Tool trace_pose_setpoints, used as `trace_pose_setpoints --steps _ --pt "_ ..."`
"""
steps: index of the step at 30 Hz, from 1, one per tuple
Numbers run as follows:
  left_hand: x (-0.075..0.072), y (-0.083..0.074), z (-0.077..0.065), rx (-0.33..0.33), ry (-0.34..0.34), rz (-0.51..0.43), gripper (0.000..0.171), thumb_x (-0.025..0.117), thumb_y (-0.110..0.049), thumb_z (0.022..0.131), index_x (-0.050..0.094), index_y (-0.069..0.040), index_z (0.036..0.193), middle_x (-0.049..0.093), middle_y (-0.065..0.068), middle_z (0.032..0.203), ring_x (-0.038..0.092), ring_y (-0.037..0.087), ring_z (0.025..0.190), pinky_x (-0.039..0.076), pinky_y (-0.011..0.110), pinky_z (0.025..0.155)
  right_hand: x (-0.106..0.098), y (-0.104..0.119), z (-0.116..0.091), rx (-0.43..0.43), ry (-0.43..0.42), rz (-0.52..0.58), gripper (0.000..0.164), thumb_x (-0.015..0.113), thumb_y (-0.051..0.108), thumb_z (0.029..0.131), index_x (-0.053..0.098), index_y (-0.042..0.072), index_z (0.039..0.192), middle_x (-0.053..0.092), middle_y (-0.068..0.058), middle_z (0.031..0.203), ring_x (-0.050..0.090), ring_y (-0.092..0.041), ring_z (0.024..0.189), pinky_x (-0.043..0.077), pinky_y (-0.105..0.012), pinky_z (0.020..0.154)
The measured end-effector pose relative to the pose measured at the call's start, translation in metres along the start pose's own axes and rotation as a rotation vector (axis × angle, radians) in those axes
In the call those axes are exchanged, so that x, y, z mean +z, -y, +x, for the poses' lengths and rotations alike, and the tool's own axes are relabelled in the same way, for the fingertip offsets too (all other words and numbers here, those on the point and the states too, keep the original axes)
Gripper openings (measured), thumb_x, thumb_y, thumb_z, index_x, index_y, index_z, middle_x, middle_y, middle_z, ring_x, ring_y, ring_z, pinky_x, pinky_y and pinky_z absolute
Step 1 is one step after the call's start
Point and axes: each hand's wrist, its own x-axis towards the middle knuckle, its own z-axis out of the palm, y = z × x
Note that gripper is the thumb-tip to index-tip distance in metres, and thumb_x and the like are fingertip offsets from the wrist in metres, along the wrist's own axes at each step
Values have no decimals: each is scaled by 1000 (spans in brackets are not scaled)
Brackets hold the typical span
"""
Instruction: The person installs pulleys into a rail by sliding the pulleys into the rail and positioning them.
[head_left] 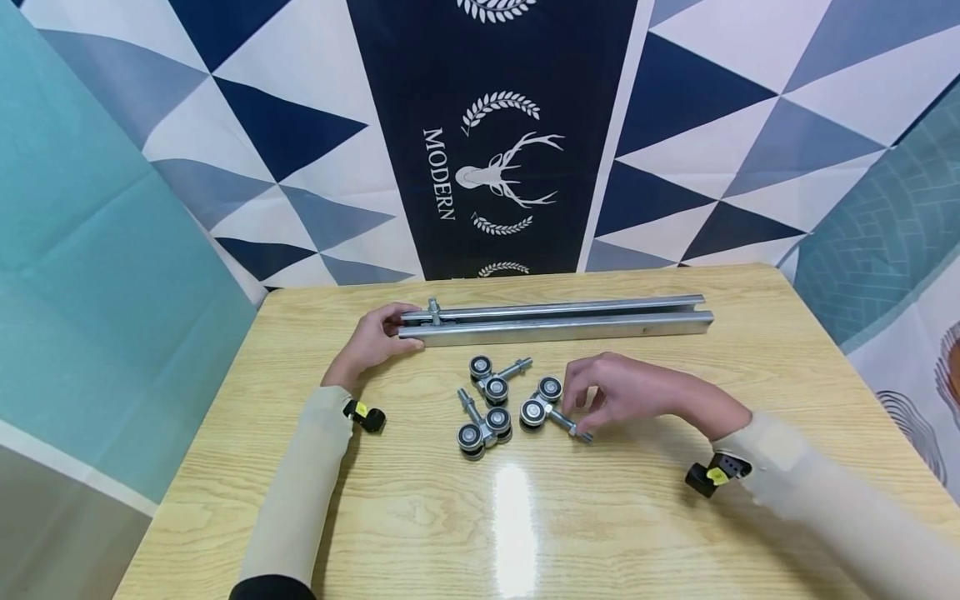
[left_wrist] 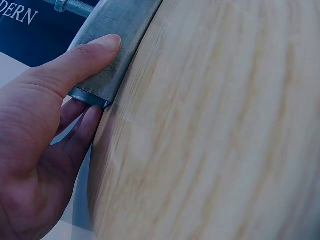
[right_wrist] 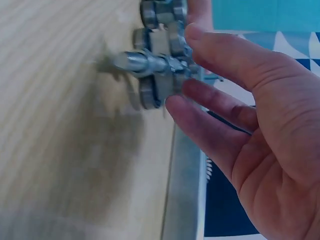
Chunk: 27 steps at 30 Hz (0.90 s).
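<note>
Left hand (head_left: 375,337): grasping the left end of the rail; thumb flat on the near face, fingers reaching round the end and below in the left wrist view.
Rail (head_left: 558,330): metal channel with a lengthwise slot, lying across the far part of the bench (head_left: 360,517), behind the loose rollers.
Upright bolt (head_left: 433,312): stands in the rail's slot near the left end, close to the left hand.
Right hand (head_left: 618,387): released, fingers loosely bent, thumb and fingertips apart around the right roller; contact cannot be told.
Right roller (head_left: 547,408): on the bench in front of the rail; bolt pointing toward the near right, under the right hand.
Upper roller (head_left: 495,388): nearest the rail of the three; bolt pointing to the far right.
Lower left roller (head_left: 487,432): just beside the upper one, on its near side; bolt pointing to the far left.
Sleeves (head_left: 300,492): pale, on both arms, a small black camera (head_left: 367,415) at each wrist.
Backdrop (head_left: 487,108): cloth behind the bench, blue and white triangles, dark panel with deer head and "MODERN".
</note>
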Motion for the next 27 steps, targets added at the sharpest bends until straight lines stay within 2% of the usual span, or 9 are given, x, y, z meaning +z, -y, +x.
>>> trace_pose_setpoints --steps 6,12,20,27 --pt "3 32 15 11 -7 -2 61 87 -32 76 63 -22 131 64 11 122 57 26 97 48 41 87 15 -2 2 -1 0 -40 17 82 23 82 78 16 97 68 2 99 69 -15 86 61 -29 75" --pt "4 33 16 15 -15 6 62 88 -33 75 64 -21 131 64 10 122 57 25 98 48 40 87 25 -3 2 -12 -36 -119 16 82 25 83 78 17 96 65 6 95 67 -9 80 60 -26 70" --pt "3 34 15 15 -24 -4 60 88 -31 75 64 -24 129 65 8 119 57 25 96 48 40 85 36 -8 2 0 -39 -157 11 79 18 85 79 22 96 66 8 94 58 -1 72 54 -21 63" --pt "3 32 14 15 -14 4 61 88 -32 75 64 -23 131 64 10 121 57 25 97 48 40 87 39 -7 2 20 -53 -163 13 77 14 87 79 23 94 65 8 91 55 0 71 53 -22 64"
